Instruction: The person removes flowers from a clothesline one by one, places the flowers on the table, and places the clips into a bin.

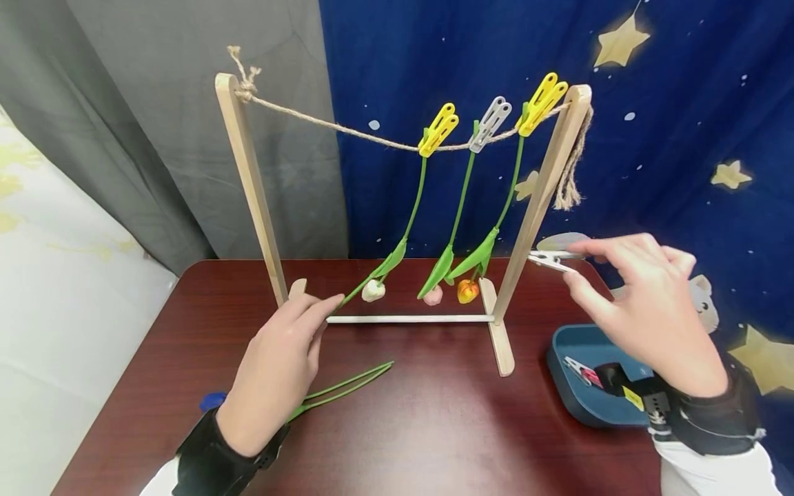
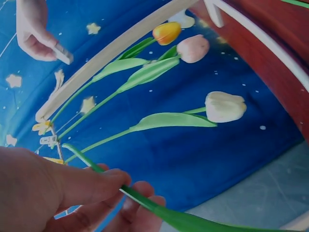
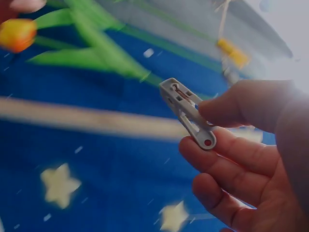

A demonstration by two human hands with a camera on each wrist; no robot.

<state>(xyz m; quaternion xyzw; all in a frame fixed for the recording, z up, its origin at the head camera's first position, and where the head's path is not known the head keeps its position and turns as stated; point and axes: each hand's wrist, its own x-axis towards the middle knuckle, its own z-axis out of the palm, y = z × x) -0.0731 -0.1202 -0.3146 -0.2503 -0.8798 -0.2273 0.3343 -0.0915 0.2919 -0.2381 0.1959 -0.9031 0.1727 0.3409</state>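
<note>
My left hand (image 1: 273, 372) pinches the green stem (image 2: 140, 197) of a tulip between thumb and fingers, in front of the wooden rack's left side. On the right, my right hand (image 1: 648, 303) pinches a light grey clothespin (image 3: 188, 113) by its handle ends, beside the right post (image 1: 540, 200). Upside down from the rope (image 1: 341, 129) hang a white tulip (image 1: 373, 290), a pink tulip (image 1: 433, 295) and an orange tulip (image 1: 468, 291). Their stems are clipped by a yellow clothespin (image 1: 438, 129), a grey one (image 1: 490, 124) and another yellow clothespin (image 1: 542, 103).
Green stems (image 1: 347, 391) lie on the dark red table (image 1: 446, 427), partly behind my left hand. Something blue (image 1: 213, 401) is left of that wrist. A blue bin (image 1: 561, 386) holding clothespins (image 1: 583, 372) stands under my right forearm. The rack's white crossbar (image 1: 409, 319) runs low between the posts.
</note>
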